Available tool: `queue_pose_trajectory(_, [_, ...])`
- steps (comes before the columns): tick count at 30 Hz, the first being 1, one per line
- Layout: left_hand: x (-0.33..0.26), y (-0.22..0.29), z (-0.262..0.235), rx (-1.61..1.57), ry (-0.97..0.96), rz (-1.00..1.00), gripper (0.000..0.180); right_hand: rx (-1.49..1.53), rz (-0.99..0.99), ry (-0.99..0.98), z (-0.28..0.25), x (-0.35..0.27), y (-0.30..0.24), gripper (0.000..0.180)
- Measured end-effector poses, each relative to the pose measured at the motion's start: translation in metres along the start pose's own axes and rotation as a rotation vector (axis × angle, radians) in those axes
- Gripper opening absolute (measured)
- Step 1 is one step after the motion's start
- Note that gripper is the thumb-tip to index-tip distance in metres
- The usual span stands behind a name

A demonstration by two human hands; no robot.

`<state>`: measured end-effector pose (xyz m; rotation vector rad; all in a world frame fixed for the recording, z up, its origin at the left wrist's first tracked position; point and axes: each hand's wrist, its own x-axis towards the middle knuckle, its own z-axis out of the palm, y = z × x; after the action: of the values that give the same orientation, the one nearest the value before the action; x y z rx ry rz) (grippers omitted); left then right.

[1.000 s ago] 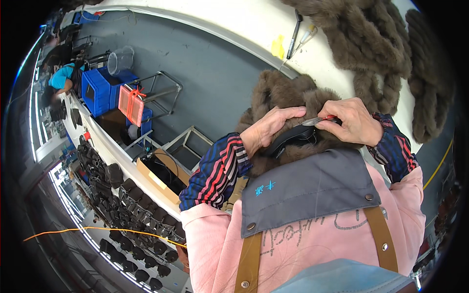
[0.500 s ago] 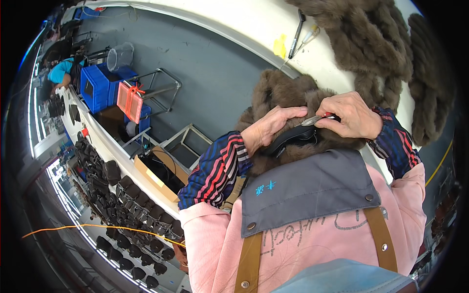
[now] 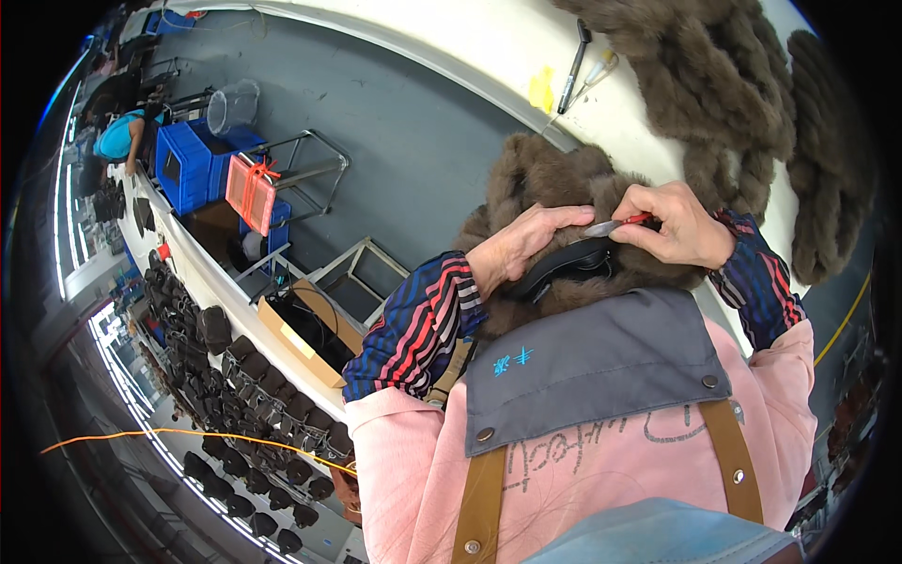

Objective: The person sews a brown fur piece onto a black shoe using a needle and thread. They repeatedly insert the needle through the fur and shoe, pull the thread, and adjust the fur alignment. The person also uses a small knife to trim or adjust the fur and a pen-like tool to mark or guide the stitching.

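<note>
My left hand (image 3: 520, 242) holds a brown fur piece (image 3: 542, 174) near my apron. Its thumb lies along the fur and the other fingers are mostly hidden underneath. A smooth black curved band (image 3: 564, 263) runs across the fur just below the hands. In my right hand (image 3: 672, 224), pinched between thumb and forefinger, is a small red-handled cutting tool (image 3: 606, 227). Its pale metal blade points left, close to my left thumb and just above the black band. Whether the blade touches the fur, I cannot tell.
More brown fur pieces (image 3: 719, 80) lie on the white table (image 3: 648, 155), beside a black marker (image 3: 571, 80) and a yellow scrap (image 3: 541, 89). To the left are a cardboard box (image 3: 315, 334), a metal-framed stool (image 3: 319, 169), blue crates (image 3: 188, 169) and a person (image 3: 117, 139) in blue.
The cutting tool has turned slightly in my right hand, showing a broader blade and more of its red handle. My left hand stays almost still on the fur.
</note>
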<state>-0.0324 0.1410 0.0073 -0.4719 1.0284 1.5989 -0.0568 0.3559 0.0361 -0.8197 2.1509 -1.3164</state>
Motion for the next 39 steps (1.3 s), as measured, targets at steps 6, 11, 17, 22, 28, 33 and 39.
queue_pose_trajectory(6, [-0.001, 0.004, 0.001, -0.024, -0.018, -0.060, 0.030, -0.145, -0.051, -0.011, 0.000, 0.000, -0.009, 0.017])
queue_pose_trajectory(11, [0.001, -0.002, 0.001, -0.020, 0.045, -0.054, 0.030, -0.139, -0.078, -0.016, 0.001, 0.001, -0.010, 0.018])
queue_pose_trajectory(17, [-0.002, 0.002, 0.001, 0.049, 0.013, -0.048, 0.032, -0.167, -0.092, -0.029, 0.001, 0.004, -0.013, 0.017])
queue_pose_trajectory(22, [0.005, -0.006, -0.004, 0.040, 0.115, -0.079, 0.032, -0.153, -0.061, -0.020, 0.002, 0.002, -0.012, 0.016])
queue_pose_trajectory(28, [-0.003, 0.004, 0.005, -0.035, 0.098, -0.084, 0.032, -0.153, -0.064, -0.028, -0.002, 0.003, -0.014, 0.016])
queue_pose_trajectory(33, [-0.004, 0.003, 0.005, -0.018, 0.103, -0.074, 0.032, -0.159, -0.086, -0.010, 0.000, 0.002, -0.012, 0.017])
queue_pose_trajectory(39, [-0.007, 0.010, 0.010, -0.088, 0.074, -0.125, 0.032, -0.175, -0.064, -0.020, 0.002, 0.002, -0.013, 0.018])
